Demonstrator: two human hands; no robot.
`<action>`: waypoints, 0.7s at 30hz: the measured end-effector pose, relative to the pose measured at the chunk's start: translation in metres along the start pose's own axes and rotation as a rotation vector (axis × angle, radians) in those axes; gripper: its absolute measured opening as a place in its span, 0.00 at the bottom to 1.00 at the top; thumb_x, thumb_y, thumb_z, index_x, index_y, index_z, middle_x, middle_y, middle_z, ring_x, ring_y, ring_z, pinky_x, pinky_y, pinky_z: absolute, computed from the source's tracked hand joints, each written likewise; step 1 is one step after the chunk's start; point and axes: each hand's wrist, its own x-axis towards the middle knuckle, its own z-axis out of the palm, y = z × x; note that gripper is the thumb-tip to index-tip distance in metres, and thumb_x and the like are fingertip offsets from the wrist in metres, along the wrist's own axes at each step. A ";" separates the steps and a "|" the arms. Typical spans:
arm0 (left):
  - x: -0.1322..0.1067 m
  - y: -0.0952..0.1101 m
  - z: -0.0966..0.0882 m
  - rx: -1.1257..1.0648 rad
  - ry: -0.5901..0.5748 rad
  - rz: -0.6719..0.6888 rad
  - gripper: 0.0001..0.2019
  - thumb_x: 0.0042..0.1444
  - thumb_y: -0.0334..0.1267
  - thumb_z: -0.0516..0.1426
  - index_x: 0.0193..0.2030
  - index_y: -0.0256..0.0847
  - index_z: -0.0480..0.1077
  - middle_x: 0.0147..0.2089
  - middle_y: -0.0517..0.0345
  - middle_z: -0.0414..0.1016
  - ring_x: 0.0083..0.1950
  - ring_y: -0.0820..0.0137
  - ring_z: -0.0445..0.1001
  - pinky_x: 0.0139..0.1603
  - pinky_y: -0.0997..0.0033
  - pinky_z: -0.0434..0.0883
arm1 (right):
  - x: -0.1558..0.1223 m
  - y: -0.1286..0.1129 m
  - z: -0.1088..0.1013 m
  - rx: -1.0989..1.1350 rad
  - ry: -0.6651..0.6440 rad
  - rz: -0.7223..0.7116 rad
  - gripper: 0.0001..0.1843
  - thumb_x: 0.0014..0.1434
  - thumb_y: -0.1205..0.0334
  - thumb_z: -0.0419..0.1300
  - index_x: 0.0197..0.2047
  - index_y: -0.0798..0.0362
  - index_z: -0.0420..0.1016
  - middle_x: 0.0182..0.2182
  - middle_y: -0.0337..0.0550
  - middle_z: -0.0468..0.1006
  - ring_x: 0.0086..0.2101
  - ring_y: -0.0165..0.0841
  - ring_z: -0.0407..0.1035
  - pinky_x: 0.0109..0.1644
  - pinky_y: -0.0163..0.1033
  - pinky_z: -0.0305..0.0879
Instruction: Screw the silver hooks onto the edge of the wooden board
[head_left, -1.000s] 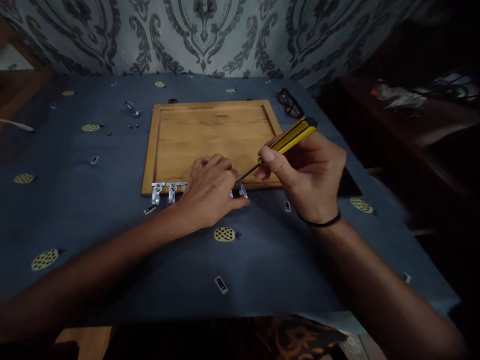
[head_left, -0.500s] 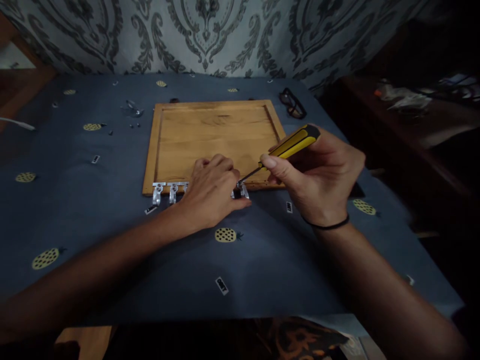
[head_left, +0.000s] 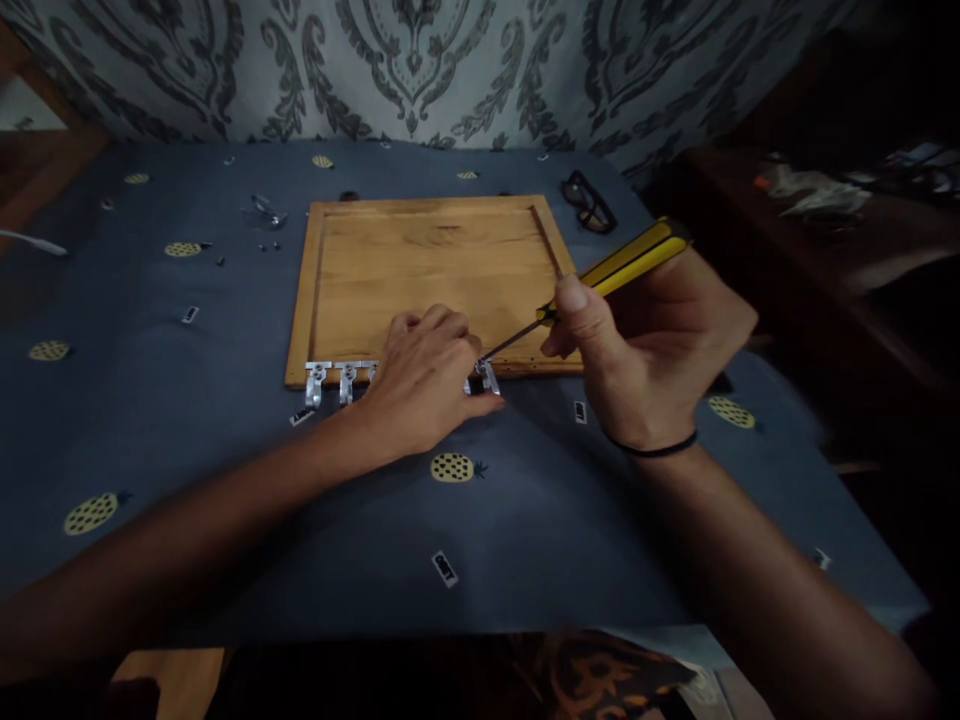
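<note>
A wooden board (head_left: 427, 270) with a raised frame lies on a blue pineapple-print cloth (head_left: 225, 450). A metal strip of hooks (head_left: 330, 378) runs along the board's near edge. My left hand (head_left: 424, 380) lies curled over the strip's right part, fingers pressed down on it. My right hand (head_left: 652, 340) grips a yellow-and-black screwdriver (head_left: 600, 280), whose tip rests at the hook (head_left: 486, 375) by my left fingertips.
Black glasses (head_left: 589, 205) lie off the board's far right corner. Small screws and a metal bit (head_left: 262, 212) are scattered at the far left, with a white cable (head_left: 34, 243) at the left edge. A dark shelf with clutter (head_left: 825, 200) stands to the right.
My right hand has drawn back to the right and up, so the screwdriver lies at a flatter angle with its tip still at the hook. My left hand has stayed put.
</note>
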 end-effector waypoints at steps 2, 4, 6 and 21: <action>0.000 0.000 0.000 0.001 -0.003 0.002 0.16 0.59 0.49 0.67 0.42 0.36 0.77 0.49 0.48 0.77 0.59 0.54 0.70 0.57 0.55 0.63 | 0.000 0.003 0.000 -0.029 -0.019 -0.012 0.18 0.54 0.46 0.73 0.29 0.47 0.72 0.22 0.32 0.72 0.17 0.25 0.66 0.16 0.33 0.61; 0.000 0.001 0.000 0.005 -0.001 0.005 0.17 0.59 0.49 0.67 0.42 0.36 0.77 0.50 0.48 0.77 0.59 0.54 0.69 0.57 0.55 0.63 | 0.000 0.005 0.000 -0.047 -0.027 -0.015 0.18 0.55 0.45 0.72 0.30 0.47 0.72 0.22 0.31 0.72 0.17 0.25 0.66 0.16 0.32 0.61; 0.000 0.001 0.000 0.009 0.002 0.007 0.17 0.59 0.49 0.67 0.42 0.36 0.77 0.50 0.49 0.77 0.59 0.54 0.69 0.57 0.55 0.63 | 0.000 0.006 0.001 -0.042 -0.032 -0.023 0.18 0.58 0.46 0.70 0.29 0.47 0.71 0.21 0.31 0.71 0.17 0.25 0.67 0.16 0.32 0.61; 0.000 -0.001 0.003 0.022 0.047 0.025 0.15 0.58 0.49 0.67 0.40 0.37 0.76 0.48 0.48 0.77 0.57 0.54 0.70 0.55 0.54 0.65 | -0.002 0.004 -0.001 -0.047 -0.110 0.012 0.20 0.54 0.45 0.73 0.29 0.48 0.71 0.23 0.34 0.70 0.19 0.27 0.67 0.18 0.35 0.61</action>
